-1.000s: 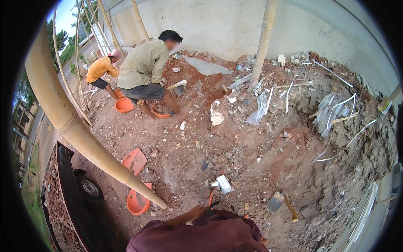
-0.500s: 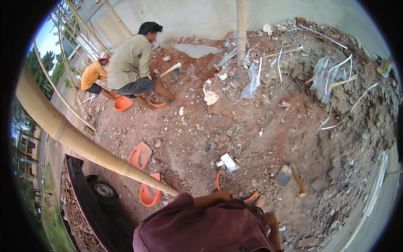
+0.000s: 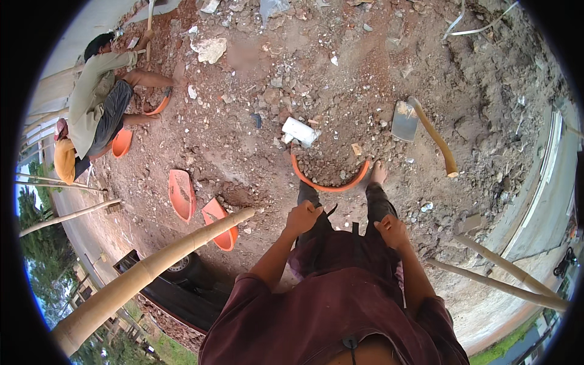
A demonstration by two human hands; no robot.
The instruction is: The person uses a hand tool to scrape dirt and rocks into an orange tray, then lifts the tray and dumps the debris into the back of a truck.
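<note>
My left hand [image 3: 304, 216] and my right hand [image 3: 391, 230] are closed on my dark trousers [image 3: 322, 234], one at either side below my maroon shirt [image 3: 328, 304]. In front of my feet lies an orange basin [image 3: 330, 185] with soil and stones in it. A white broken piece [image 3: 299, 131] lies just beyond its rim. To the right, a hoe [image 3: 433, 134] with a steel blade and wooden handle lies on the rubble.
Two orange basins [image 3: 181, 196] [image 3: 222, 226] lie at left by a bamboo pole [image 3: 152, 271] and a dark trailer [image 3: 194, 286]. Two co-workers [image 3: 91, 112] [image 3: 64, 158] bend at the upper left beside more basins. More poles [image 3: 499, 286] cross the lower right.
My view has tilted down, bringing my legs, bare foot and both hands into fuller view. The co-worker in the olive shirt now has a hand raised on a tool handle.
</note>
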